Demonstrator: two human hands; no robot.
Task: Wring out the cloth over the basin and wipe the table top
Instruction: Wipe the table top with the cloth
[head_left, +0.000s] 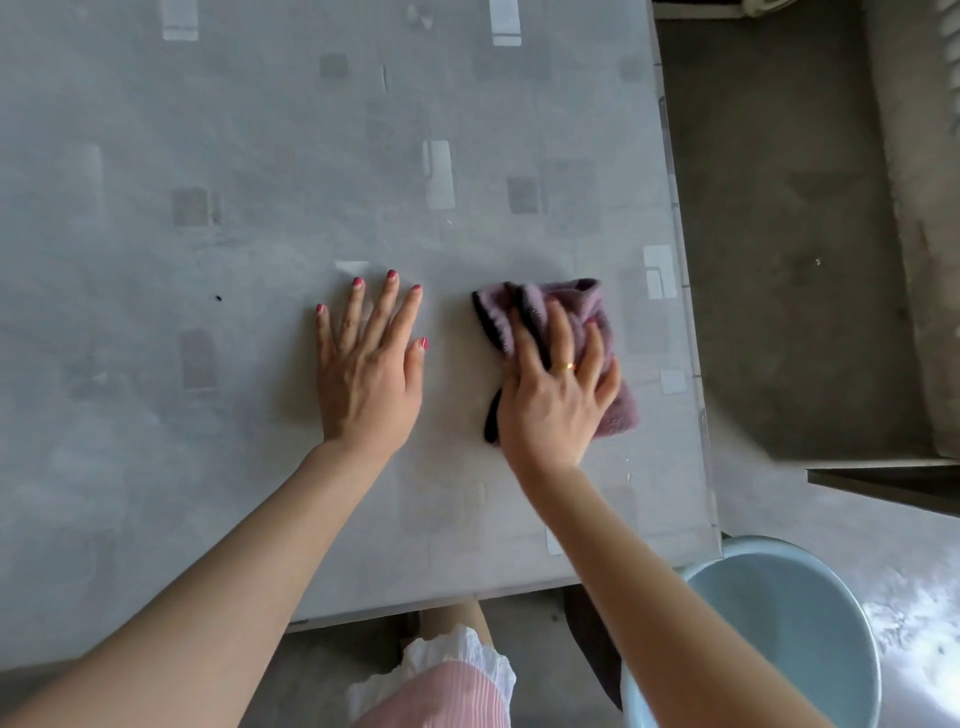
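A crumpled purple cloth with a black edge lies on the grey patterned table top, near its right edge. My right hand presses down on the cloth with fingers spread over it. My left hand rests flat on the bare table top, fingers apart, a hand's width to the left of the cloth. A pale blue basin stands on the floor at the table's near right corner, partly hidden by my right forearm.
The table's right edge runs close to the cloth, with concrete floor beyond it. A low ledge juts in at the right. My leg and a pink and white garment show below the near table edge.
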